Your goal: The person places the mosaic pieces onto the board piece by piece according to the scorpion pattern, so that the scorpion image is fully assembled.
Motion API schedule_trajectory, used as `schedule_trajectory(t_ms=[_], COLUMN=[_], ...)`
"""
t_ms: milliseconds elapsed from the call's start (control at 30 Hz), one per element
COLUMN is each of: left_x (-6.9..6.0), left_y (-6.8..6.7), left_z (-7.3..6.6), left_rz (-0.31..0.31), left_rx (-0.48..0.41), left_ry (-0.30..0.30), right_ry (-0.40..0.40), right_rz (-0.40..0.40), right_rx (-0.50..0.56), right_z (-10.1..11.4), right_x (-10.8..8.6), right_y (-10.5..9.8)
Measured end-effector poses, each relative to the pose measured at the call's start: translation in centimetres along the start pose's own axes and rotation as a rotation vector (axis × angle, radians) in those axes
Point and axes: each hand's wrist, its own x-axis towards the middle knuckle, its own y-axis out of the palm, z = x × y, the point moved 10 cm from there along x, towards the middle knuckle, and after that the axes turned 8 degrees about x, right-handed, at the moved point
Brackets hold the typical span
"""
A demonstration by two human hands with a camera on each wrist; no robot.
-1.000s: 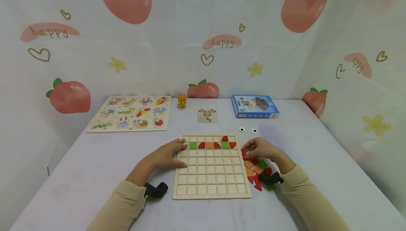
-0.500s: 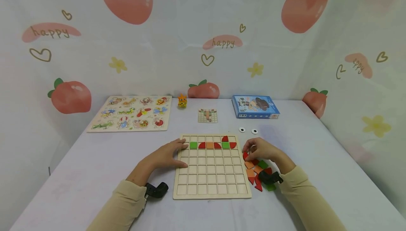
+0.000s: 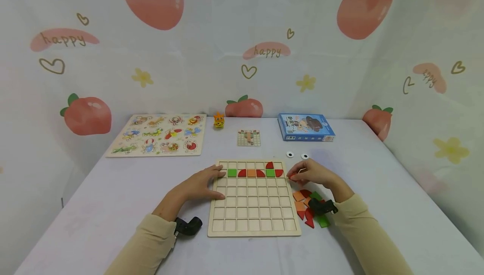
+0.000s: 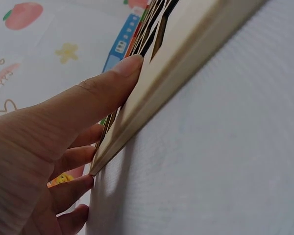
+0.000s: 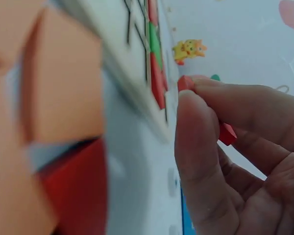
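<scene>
A pale wooden grid board [image 3: 246,201] lies on the table, with green, orange and red pieces in its upper cells. My left hand [image 3: 200,183] rests on its left rim. The thumb touches the top of the rim [image 4: 152,98], and the other fingers lie loosely spread along the edge. Just off the board's upper right side, my right hand [image 3: 314,173] pinches a red piece [image 5: 227,133] between thumb and index finger. Fingers hide most of that piece's outline. Below this hand is a pile of loose orange, red and green pieces [image 3: 299,206].
Two white discs with black dots [image 3: 290,154] lie beyond the right hand. Behind the board are a small pattern card [image 3: 248,138], a yellow-orange figurine [image 3: 219,120] and a blue box [image 3: 306,127]. An insect picture board [image 3: 158,135] lies at the back left.
My right hand has lifted slightly up and away from the pile, taking the red piece with it. My left hand stays on the board's rim. The head view has shifted slightly.
</scene>
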Motion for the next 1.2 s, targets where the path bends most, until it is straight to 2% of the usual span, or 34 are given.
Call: schedule_trajectory(t_ms=[267,433,533,700,867,1100,1200], left_x=[-0.3,-0.9,-1.3,-2.0,-2.6,-3.3,-3.4], left_y=[-0.2,0.0,0.2,0.6,1.2,1.3,1.3], left_z=[-0.5,-0.8,-1.0,-1.3,-1.3,-1.9,-2.2], left_rz=[0.010,0.042,0.064,0.081,0.105,0.114,0.119], left_rx=[0.023,-0.018,-0.047,-0.038,-0.018,-0.042,-0.045], left_ry=[0.010,0.035,0.066,0.114,0.110,0.133,0.154], right_ry=[-0.053,-0.082,-0.085,-0.064,-0.042,-0.109,-0.102], right_rz=[-0.019,-0.032,-0.049,-0.075,-0.100,-0.045,-0.042], right_rx=[0.103,0.117,0.126,0.131,0.102,0.142,0.160], right_z=[2.6,4.2,4.9,5.4,5.9,7.6,7.8], right_x=[2.0,3.4,4.3,6.2,8.1,10.1,10.8], right_y=[1.0,1.8,2.2,3.3,4.6,6.8,7.4])
